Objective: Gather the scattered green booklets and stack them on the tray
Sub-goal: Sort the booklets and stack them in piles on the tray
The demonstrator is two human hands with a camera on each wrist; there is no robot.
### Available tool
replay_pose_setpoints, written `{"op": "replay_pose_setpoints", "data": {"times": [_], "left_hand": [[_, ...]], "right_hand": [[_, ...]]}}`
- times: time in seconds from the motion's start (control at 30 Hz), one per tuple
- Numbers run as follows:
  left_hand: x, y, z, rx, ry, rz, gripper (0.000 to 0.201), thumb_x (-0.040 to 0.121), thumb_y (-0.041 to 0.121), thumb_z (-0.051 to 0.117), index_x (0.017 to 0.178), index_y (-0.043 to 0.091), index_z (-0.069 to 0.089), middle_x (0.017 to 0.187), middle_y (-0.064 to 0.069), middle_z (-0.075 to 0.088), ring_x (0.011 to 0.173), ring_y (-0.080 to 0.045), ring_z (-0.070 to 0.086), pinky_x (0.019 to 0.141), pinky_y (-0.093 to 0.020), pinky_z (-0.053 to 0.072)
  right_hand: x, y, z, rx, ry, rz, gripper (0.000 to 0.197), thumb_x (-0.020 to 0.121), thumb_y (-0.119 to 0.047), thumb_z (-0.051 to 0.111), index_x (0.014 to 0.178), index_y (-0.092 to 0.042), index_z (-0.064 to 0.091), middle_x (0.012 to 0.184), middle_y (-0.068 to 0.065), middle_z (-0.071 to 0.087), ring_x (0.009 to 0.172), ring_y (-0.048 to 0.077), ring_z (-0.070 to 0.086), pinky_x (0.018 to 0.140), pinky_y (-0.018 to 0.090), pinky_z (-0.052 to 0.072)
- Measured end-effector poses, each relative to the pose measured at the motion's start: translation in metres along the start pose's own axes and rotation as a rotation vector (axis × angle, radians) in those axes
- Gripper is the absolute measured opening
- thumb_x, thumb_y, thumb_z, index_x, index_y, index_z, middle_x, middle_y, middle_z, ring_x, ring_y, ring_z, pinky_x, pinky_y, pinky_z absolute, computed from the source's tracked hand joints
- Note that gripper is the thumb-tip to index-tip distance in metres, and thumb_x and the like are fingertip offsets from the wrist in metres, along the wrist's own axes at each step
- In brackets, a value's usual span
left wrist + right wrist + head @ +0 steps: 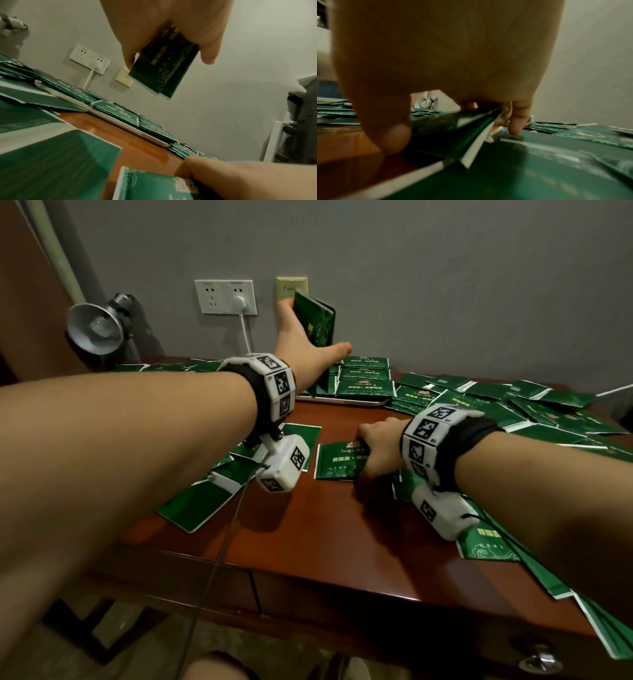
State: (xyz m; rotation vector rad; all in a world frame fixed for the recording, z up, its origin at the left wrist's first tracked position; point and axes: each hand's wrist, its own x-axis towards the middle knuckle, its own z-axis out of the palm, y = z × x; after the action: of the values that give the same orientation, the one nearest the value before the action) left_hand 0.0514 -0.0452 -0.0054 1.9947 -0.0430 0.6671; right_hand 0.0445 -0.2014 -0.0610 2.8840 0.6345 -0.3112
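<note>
Head view: left hand [301, 337] grips booklets [317, 320] above the tray [356, 402], right hand [380, 450] pinches another booklet [337, 462]; either could slip.

- Bare forearms, no sleeves in view.
- Left hand [301, 337]: black fabric wrist strap [260, 395] carrying white blocks printed with black square-code markers.
- White boxy camera unit [284, 462] hangs beneath it, trailing a thin grey cable [219, 559].
- Right hand [380, 445]: seemingly the same strap, markers and camera unit.
</note>
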Motion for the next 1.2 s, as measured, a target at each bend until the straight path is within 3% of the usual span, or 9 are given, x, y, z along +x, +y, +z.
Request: {"op": "replay_pose_setpoints", "data": {"times": [0.07,0.13,0.27,0.37,0.43,0.6,0.73,0.87,1.2], "left_hand": [[-0.001,0.001,0.002,-0.006,-0.021,-0.030,0.093,0.078,0.028,0.079,0.143,0.015,0.015,0.131,-0.001,0.041,0.115,-0.013,0.044,0.096,-0.026,0.040],[-0.002,0.002,-0.001,0.019,-0.072,-0.050,0.091,0.078,0.029,0.079,0.143,0.015,0.016,0.128,-0.002,0.045,0.110,-0.015,0.049,0.089,-0.026,0.044],[-0.009,-0.004,-0.017,0.303,-0.345,-0.049,0.087,0.078,0.028,0.079,0.141,0.014,0.020,0.114,-0.002,0.049,0.096,-0.018,0.057,0.078,-0.031,0.053],[-0.017,-0.021,-0.032,0.575,-0.526,0.014,0.088,0.076,0.023,0.080,0.142,0.012,0.022,0.117,-0.006,0.053,0.089,-0.018,0.060,0.069,-0.031,0.056],[-0.021,-0.030,-0.041,0.703,-0.582,0.066,0.091,0.073,0.024,0.081,0.142,0.011,0.024,0.118,-0.007,0.053,0.091,-0.019,0.060,0.072,-0.031,0.056],[-0.020,-0.040,-0.052,0.862,-0.613,0.131,0.093,0.070,0.034,0.083,0.142,0.013,0.027,0.122,-0.006,0.053,0.095,-0.019,0.058,0.077,-0.033,0.053],[-0.005,-0.041,-0.052,0.944,-0.650,0.139,0.084,0.069,0.035,0.083,0.133,0.014,0.033,0.114,-0.007,0.058,0.092,-0.024,0.061,0.080,-0.043,0.054],[0.018,-0.043,-0.044,0.974,-0.683,0.153,0.075,0.067,0.038,0.084,0.123,0.016,0.039,0.109,-0.005,0.059,0.091,-0.023,0.060,0.078,-0.042,0.054],[0.132,-0.063,0.006,0.974,-0.694,0.164,0.080,0.065,0.037,0.087,0.125,0.011,0.041,0.119,-0.011,0.056,0.104,-0.029,0.057,0.088,-0.042,0.049]], "right_hand": [[-0.001,-0.001,0.002,0.020,-0.002,0.012,0.071,0.073,-0.053,0.075,0.124,-0.013,0.045,0.115,0.005,0.058,0.093,0.020,0.054,0.074,0.029,0.042],[-0.002,-0.001,0.002,0.016,-0.007,0.031,0.082,0.068,-0.058,0.077,0.126,-0.012,0.042,0.118,0.007,0.056,0.098,0.022,0.056,0.074,0.030,0.041],[-0.001,0.002,-0.004,0.006,-0.031,0.022,0.094,0.058,-0.067,0.078,0.122,-0.012,0.037,0.110,0.005,0.059,0.097,0.024,0.060,0.078,0.036,0.050],[0.001,-0.001,-0.009,-0.029,0.013,-0.001,0.080,0.062,-0.061,0.078,0.114,-0.013,0.038,0.100,0.004,0.059,0.086,0.023,0.061,0.079,0.041,0.055],[0.000,-0.005,-0.012,-0.060,0.102,-0.032,0.069,0.067,-0.057,0.075,0.111,-0.014,0.044,0.097,0.004,0.058,0.083,0.023,0.060,0.075,0.040,0.056],[0.006,-0.009,-0.017,-0.074,0.173,-0.015,0.076,0.064,-0.065,0.074,0.115,-0.013,0.049,0.106,0.005,0.057,0.095,0.025,0.058,0.082,0.040,0.054],[0.016,0.000,-0.023,0.011,0.180,-0.001,0.088,0.065,-0.065,0.075,0.129,-0.013,0.042,0.117,0.005,0.057,0.101,0.025,0.058,0.081,0.035,0.052],[0.031,0.017,-0.036,0.041,0.179,0.046,0.092,0.063,-0.068,0.074,0.131,-0.015,0.043,0.119,0.005,0.058,0.102,0.025,0.058,0.081,0.034,0.052],[0.122,0.093,-0.082,0.138,0.166,0.212,0.096,0.070,-0.066,0.071,0.140,-0.010,0.035,0.132,0.011,0.053,0.114,0.031,0.055,0.093,0.042,0.049]]}}
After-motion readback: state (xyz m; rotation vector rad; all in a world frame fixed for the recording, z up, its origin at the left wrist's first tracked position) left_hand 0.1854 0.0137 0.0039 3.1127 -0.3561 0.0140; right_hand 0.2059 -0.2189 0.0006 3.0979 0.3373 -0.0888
